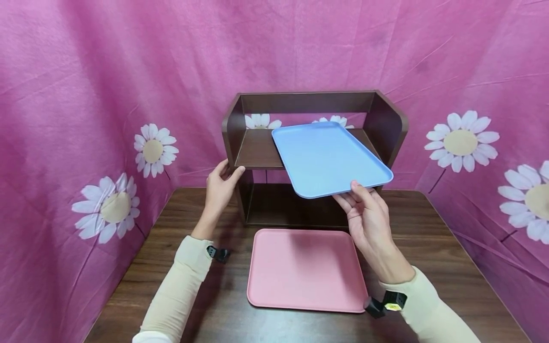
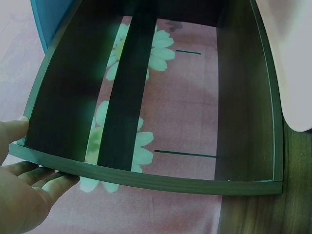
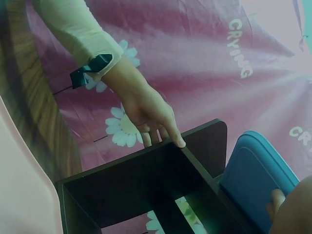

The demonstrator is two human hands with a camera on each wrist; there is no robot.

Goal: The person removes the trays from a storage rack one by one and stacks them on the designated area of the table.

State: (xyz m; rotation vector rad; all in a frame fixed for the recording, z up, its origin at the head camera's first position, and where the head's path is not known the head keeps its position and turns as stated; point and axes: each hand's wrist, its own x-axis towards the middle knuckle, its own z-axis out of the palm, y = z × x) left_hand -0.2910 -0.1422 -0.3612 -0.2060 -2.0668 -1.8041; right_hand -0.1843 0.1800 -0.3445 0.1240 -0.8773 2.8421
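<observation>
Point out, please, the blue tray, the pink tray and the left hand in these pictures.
Blue tray [image 1: 330,158], head view, middle of its broad face.
Pink tray [image 1: 305,270], head view, middle of its flat surface.
Left hand [image 1: 220,190], head view, middle of the visible hand.

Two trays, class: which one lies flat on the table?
The pink tray, in front of the brown shelf; the blue tray is held above the table.

Booth: flowered drapes [image 1: 188,62], wooden table [image 1: 422,243]
</observation>
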